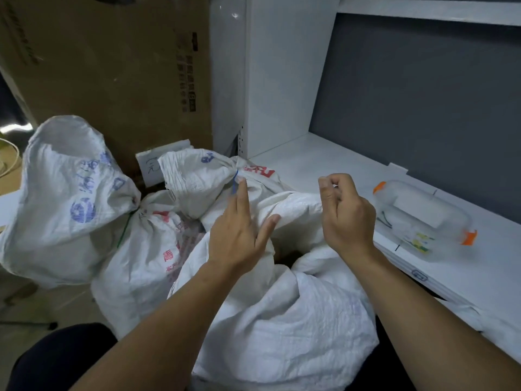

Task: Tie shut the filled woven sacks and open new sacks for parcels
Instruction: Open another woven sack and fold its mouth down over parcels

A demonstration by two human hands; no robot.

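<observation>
Over the mouth of the near sack [282, 320] both hands hover; the left hand [239, 232] has its grip wide open, fingers straight and pointing away from the person, thumb resting on the folded rim of that sack, fingertips up by the blue tie [234, 180]; the right hand [346, 218] has its grip curled tight, thumb against forefinger, and whether anything is pinched there I cannot tell.

Three white woven sacks in all: one open, two tied. The near sack stands upright between the forearms, full and bulging, its mouth gaping upward with a dark gap inside; what fills it is not visible. The middle sack [197, 182] lies just behind, its long axis running left to right, its neck cinched by the blue tie and its loose top flaring leftward. The left sack [141, 263] stands beside them, touching both, bound with a green tie [125, 230], its flared top leaning up and left.

On the white worktop [324, 165] at the right lies one clear box [423, 221] with orange clips, long axis running away to the left; a white block and small green bits sit inside. One cardboard box [112, 66] stands behind the sacks.
</observation>
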